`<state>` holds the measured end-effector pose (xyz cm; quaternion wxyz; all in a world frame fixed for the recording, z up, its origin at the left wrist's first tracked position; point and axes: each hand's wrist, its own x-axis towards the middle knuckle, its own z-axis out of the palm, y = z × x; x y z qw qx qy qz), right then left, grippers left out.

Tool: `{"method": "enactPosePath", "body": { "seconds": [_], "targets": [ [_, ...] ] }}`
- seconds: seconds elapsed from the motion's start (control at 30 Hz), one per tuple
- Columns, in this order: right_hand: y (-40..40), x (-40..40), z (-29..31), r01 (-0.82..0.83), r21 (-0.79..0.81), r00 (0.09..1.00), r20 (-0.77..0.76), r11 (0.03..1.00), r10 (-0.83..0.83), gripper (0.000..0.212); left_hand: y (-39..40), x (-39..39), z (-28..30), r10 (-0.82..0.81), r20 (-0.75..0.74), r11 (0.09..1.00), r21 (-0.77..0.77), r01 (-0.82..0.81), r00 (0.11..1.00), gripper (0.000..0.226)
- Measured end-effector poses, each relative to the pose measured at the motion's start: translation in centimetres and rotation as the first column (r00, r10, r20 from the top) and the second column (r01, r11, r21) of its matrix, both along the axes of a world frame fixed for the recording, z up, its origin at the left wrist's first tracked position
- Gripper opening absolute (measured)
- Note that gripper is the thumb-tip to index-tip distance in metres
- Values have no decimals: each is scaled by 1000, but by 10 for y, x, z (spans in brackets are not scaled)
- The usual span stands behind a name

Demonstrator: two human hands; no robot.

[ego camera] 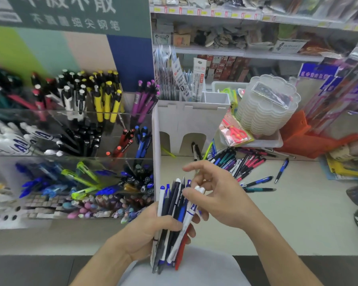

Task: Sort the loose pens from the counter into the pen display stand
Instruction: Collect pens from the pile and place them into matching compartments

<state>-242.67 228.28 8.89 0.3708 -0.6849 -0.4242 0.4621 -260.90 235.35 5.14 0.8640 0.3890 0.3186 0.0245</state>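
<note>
I see the pen display stand point(70, 141) filling the left half of the frame, its clear compartments holding pens grouped by colour and type. On the pale counter point(298, 213) at centre right, a heap of loose pens point(236, 164) waits, with a few strays lying apart. At lower centre my left hand point(153, 230) grips a bundle of pens point(174, 219) upright, mostly blue, black and white with one red. My right hand point(219, 195) hovers over the bundle's tops, fingers loosely spread, fingertips touching white caps; whether it pinches one I cannot tell. I judge this the picking-out step; next I must draw one pen free and match it to its compartment.
</note>
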Motion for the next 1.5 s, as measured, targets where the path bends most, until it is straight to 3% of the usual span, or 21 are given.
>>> {"method": "enactPosePath", "body": {
  "seconds": [0.13,0.2,0.33,0.43,0.57,0.67,0.8,0.93,1.03,1.1,1.23,1.3,1.4,1.5],
  "targets": [
    [6,-5,9,-201,-88,944,248,976,217,33,0,-9,0,-36,-5,999,-9,36,999,44],
    [11,-10,12,-246,-119,918,290,962,270,26,1,-15,-2,-50,-2,999,-3,50,999,52],
    [17,-21,12,-190,-131,951,222,973,216,9,3,-25,-5,-32,17,999,-20,32,999,53],
    [19,-30,9,-178,-135,961,189,975,202,14,3,-33,-7,7,24,999,-49,-6,1000,46],
    [20,-38,7,-225,-149,961,129,963,244,16,5,-43,-12,35,28,997,-64,-34,999,53],
    [21,-34,3,-227,-138,974,-1,964,229,14,5,-49,-13,34,74,999,-14,-33,997,57],
    [20,-20,-3,-179,-71,965,-206,981,161,5,6,-57,-19,80,30,992,90,-83,996,69],
    [17,-5,-2,-113,-17,971,-215,993,107,12,9,-63,-21,115,29,988,99,-118,993,60],
    [15,-1,1,-121,24,974,-191,992,124,6,10,-64,-20,128,28,988,78,-130,991,72],
    [17,-6,0,-139,22,982,-128,990,140,13,10,-65,-19,88,16,992,95,-89,996,79],
    [23,-30,-3,-99,12,991,-88,995,99,12,8,-64,-14,38,18,985,170,-41,999,52],
    [24,-40,-7,-30,1,996,-84,1000,30,12,8,-65,-14,51,26,986,156,-54,998,50],
    [21,-60,-12,102,-29,970,-220,994,-106,13,7,-68,-15,63,25,985,160,-66,998,51],
    [14,-79,-15,80,-68,944,-315,994,-98,21,6,-71,-16,65,49,985,159,-72,997,47]
  ]
}}
